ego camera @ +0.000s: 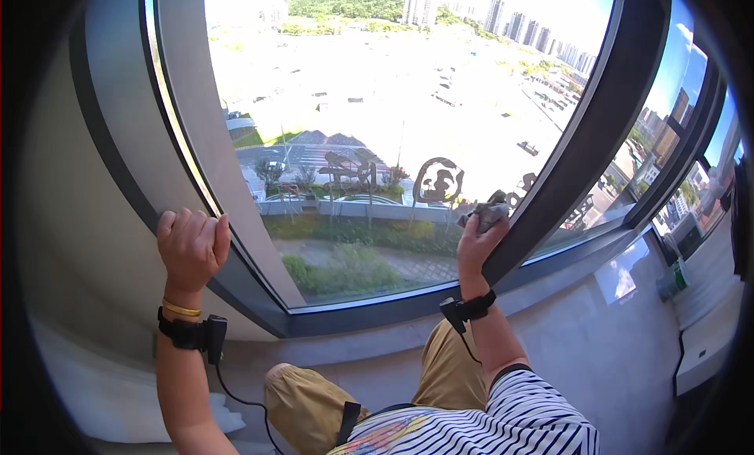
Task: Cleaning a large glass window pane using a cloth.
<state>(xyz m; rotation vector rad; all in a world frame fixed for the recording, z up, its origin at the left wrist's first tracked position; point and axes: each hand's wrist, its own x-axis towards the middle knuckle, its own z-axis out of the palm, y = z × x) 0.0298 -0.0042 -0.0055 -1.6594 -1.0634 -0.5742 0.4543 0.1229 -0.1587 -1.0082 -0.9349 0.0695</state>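
Note:
A tall window pane (365,249) in a dark metal frame (565,154) stands before me. Low on its right side, my right hand (480,249) pinches a crumpled grey cloth (488,214), which appears to touch the glass beside the frame. Dark lettering (439,181) is on the pane just left of and above the cloth. My left hand (191,243) rests curled against the left side post (197,184) of the frame. Nothing shows in its fingers; the palm side is hidden.
The sill and lower frame rail (365,310) run close before my knees. A pale wall (100,219) stands at left, with white sheeting (118,396) low beside it. Further panes (648,137) continue right above a pale floor (589,349). A green-and-white object (674,278) lies there, blurred.

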